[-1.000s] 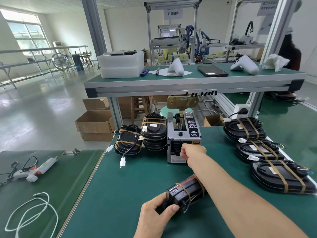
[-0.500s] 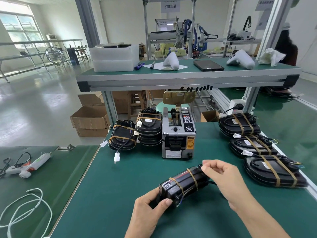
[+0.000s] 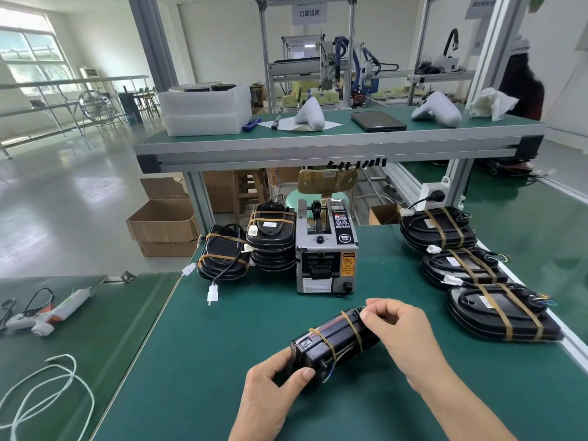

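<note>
Left grip (image 3: 270, 396) curls round the pack (image 3: 331, 342), near end, on the table (image 3: 222, 361). Right grip (image 3: 404, 332) pinches its far end. Far-left box (image 3: 159, 224) stands open, contents hidden.

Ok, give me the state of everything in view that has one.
black pack, lying on its side, two bands round it.
left hand, grips the pack's near end.
right hand, pinches at the pack's far end.
tape dispenser, upright behind the pack, untouched.
packs on the right, three, banded, lying flat.
cardboard box, flaps open.
glue gun, lying on its side.
tablet, flat, screen dark.
</note>
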`<state>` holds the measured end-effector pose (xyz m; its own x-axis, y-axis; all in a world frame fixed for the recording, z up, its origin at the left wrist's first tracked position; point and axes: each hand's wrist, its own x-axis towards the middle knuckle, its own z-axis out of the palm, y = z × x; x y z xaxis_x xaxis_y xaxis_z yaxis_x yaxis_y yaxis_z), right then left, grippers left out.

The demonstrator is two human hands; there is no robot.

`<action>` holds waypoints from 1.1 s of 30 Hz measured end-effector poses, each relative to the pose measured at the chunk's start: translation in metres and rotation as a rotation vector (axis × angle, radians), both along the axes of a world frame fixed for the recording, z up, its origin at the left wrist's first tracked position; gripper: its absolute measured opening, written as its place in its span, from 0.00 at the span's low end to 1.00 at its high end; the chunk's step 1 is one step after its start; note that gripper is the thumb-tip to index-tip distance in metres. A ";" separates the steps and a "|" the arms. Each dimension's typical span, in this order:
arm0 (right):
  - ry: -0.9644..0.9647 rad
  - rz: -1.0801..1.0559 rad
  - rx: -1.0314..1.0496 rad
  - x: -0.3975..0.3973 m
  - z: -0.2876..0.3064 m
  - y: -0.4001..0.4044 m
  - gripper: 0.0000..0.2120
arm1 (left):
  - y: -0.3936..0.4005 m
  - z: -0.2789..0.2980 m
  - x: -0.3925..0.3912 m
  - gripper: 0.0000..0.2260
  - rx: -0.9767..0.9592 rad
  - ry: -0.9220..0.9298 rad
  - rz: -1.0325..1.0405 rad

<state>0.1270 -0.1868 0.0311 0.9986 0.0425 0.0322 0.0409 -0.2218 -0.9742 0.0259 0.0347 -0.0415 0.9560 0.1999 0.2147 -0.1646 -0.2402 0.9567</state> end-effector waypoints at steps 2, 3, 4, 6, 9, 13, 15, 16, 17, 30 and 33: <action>-0.016 -0.013 -0.035 0.000 0.001 0.001 0.08 | 0.001 -0.001 0.001 0.18 0.005 0.008 -0.005; -0.025 -0.017 -0.056 0.000 0.001 0.001 0.08 | 0.001 -0.002 0.001 0.17 0.007 0.008 -0.004; -0.032 -0.019 -0.076 -0.001 0.002 0.002 0.07 | 0.001 -0.002 0.001 0.17 0.008 0.008 -0.004; -0.043 -0.024 -0.110 -0.001 0.003 0.003 0.06 | 0.000 -0.001 0.001 0.18 0.004 0.007 -0.004; -0.040 -0.032 -0.122 -0.002 0.003 0.003 0.06 | 0.000 -0.002 0.001 0.21 -0.004 0.004 -0.001; -0.049 -0.038 -0.137 -0.003 0.003 0.002 0.07 | 0.001 -0.003 0.001 0.21 0.001 0.006 -0.003; -0.054 -0.039 -0.140 -0.003 0.003 0.003 0.07 | 0.001 -0.004 0.001 0.21 0.003 0.011 -0.002; -0.053 -0.040 -0.139 -0.003 0.003 0.003 0.07 | 0.001 -0.004 0.001 0.21 0.001 0.013 -0.001; -0.049 -0.040 -0.131 -0.002 0.003 0.003 0.08 | 0.001 -0.004 0.001 0.21 -0.003 0.016 -0.001; -0.014 -0.032 -0.121 -0.004 0.005 0.004 0.08 | 0.001 -0.006 0.002 0.23 -0.012 0.009 0.006; -0.043 -0.033 -0.172 -0.005 0.007 0.005 0.09 | 0.000 -0.005 0.002 0.23 -0.014 0.013 0.004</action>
